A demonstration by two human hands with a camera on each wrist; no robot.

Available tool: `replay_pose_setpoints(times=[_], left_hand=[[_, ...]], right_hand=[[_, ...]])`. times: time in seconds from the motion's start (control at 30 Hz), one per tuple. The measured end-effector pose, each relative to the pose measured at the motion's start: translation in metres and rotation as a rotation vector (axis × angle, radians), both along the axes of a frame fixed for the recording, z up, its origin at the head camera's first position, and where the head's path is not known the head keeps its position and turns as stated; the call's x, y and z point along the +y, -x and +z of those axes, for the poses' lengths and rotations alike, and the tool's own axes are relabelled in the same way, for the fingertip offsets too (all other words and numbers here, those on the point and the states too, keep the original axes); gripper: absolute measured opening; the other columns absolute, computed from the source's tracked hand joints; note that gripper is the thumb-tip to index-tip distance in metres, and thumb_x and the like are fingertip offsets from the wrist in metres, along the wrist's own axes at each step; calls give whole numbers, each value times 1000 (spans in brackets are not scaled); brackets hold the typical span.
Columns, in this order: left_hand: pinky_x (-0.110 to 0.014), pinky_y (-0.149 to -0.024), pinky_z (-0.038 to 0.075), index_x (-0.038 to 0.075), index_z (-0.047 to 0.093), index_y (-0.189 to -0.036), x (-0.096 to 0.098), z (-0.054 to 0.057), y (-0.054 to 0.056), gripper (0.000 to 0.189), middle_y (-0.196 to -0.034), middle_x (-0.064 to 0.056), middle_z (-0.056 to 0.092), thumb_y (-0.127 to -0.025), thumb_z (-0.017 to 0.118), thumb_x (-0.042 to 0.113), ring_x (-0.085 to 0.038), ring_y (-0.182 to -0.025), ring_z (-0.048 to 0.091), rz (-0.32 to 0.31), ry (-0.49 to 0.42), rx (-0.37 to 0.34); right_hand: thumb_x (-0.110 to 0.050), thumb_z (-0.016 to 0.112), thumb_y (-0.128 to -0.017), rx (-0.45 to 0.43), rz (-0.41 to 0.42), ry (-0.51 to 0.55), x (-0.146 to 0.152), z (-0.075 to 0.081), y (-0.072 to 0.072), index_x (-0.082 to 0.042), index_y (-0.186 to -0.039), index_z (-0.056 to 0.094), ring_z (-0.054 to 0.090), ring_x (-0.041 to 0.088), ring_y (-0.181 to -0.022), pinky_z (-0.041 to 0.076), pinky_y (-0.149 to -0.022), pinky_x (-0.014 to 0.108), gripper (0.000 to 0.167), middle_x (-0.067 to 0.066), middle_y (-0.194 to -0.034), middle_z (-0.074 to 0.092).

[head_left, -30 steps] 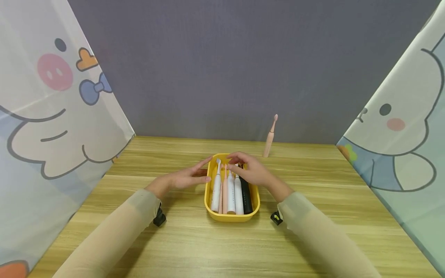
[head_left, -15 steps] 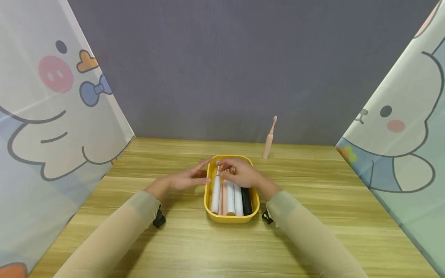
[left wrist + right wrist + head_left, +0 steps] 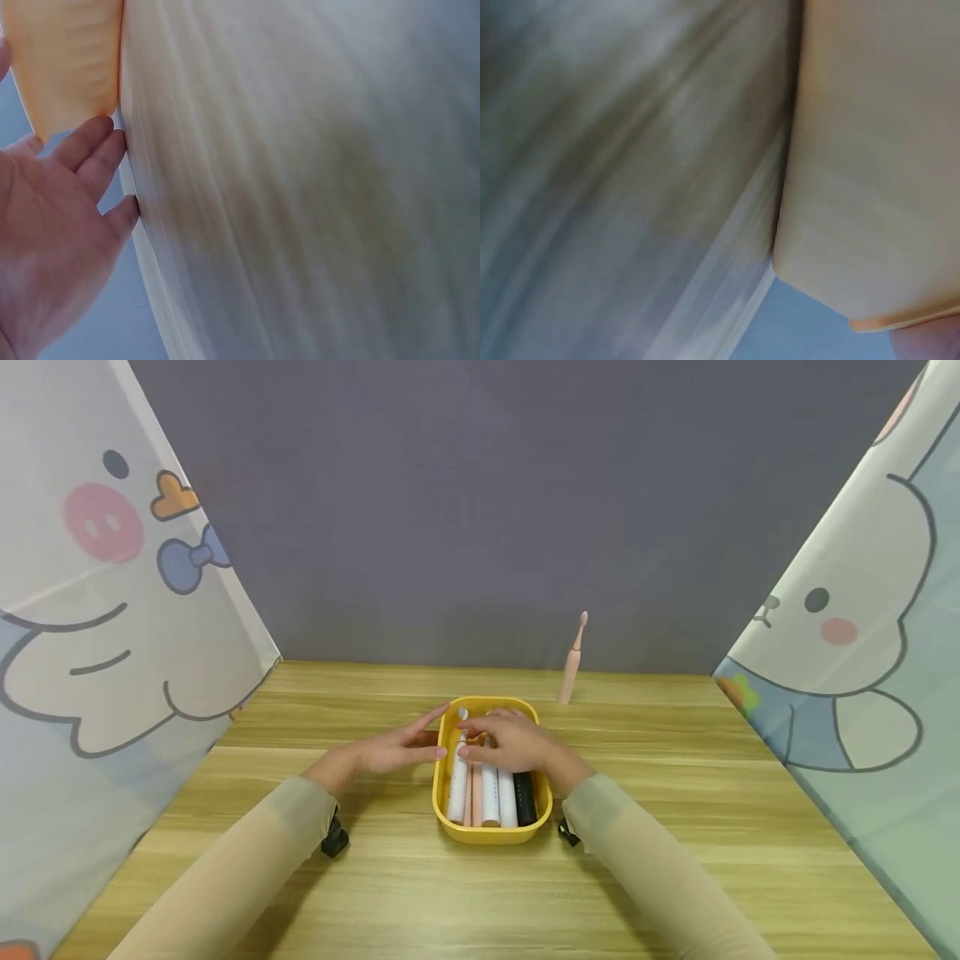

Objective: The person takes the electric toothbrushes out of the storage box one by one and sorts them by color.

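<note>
One hand, the right grip (image 3: 513, 742), is over the leftmost white toothbrush (image 3: 457, 793), thumb and fingers apart; the left grip (image 3: 392, 751), also spread, touches the left side of the yellow basket (image 3: 491, 836) holding it. Farther right, a pink toothbrush (image 3: 571, 675) stands on the table (image 3: 450, 902).

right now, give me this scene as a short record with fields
container: yellow bin on the table
inside, left to right: white brush, two pink brushes, two more white brushes, black brush
outside: upright pink brush behind the bin, toward the right
left hand: at the bin's left side, fingers extended
right hand: over the brushes, fingertips near the leftmost white brush; whether they touch it is unclear
</note>
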State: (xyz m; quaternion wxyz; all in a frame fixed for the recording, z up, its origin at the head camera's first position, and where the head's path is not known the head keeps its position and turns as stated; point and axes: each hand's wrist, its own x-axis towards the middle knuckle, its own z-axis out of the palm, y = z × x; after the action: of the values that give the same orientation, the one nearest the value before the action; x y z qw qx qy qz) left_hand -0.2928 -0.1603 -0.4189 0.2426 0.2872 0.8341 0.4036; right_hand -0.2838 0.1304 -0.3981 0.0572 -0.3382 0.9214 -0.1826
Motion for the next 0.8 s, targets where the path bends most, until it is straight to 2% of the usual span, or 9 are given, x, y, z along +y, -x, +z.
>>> replay_pose_setpoints(times=[0.1, 0.2, 0.37, 0.47, 0.63, 0.8], left_hand=[[-74, -131, 25, 41, -6, -177, -1, 0, -1, 93, -179, -22, 31, -111, 59, 56, -45, -166, 31, -1, 1, 3], [-75, -131, 24, 40, -6, -177, -2, -1, -2, 93, -179, -22, 32, -112, 58, 56, -46, -166, 30, -4, 3, 8], [-74, -131, 24, 42, -6, -176, -2, -2, -2, 93, -179, -20, 31, -111, 58, 56, -45, -166, 30, 3, 3, -2], [-73, -131, 24, 44, -6, -176, -2, -2, -1, 92, -179, -20, 31, -111, 59, 56, -44, -166, 30, 4, 1, -3], [-74, -131, 23, 45, -6, -176, -1, -1, 0, 92, -179, -20, 31, -111, 59, 56, -44, -166, 30, 5, 4, -1], [-76, -131, 22, 42, -8, -176, -1, 0, 0, 92, -179, -22, 29, -112, 57, 55, -46, -166, 28, -5, 8, 2]], right_hand=[[-67, 54, -109, -1, -10, -40, -2, 0, -1, -33, -162, 56, 54, 30, -146, 37, -127, 62, 63, -2, -156, 66], [-69, 51, -109, 5, -10, -78, -4, 0, -2, -37, -163, 54, 54, 29, -146, 39, -126, 61, 64, -1, -156, 65], [-72, 48, -109, 4, -9, -109, -4, -1, -1, -40, -164, 51, 52, 30, -150, 37, -128, 62, 64, 0, -160, 62], [-72, 48, -108, 5, -4, -103, -4, -2, 0, -40, -164, 52, 53, 29, -149, 36, -128, 62, 64, 0, -160, 63], [-70, 51, -108, 11, 8, -61, -2, -3, 2, -35, -162, 56, 60, 25, -137, 38, -126, 61, 64, 0, -148, 70], [-68, 56, -107, -8, -18, -3, 1, -4, 3, -35, -160, 58, 63, 27, -133, 48, -119, 59, 62, 4, -146, 69]])
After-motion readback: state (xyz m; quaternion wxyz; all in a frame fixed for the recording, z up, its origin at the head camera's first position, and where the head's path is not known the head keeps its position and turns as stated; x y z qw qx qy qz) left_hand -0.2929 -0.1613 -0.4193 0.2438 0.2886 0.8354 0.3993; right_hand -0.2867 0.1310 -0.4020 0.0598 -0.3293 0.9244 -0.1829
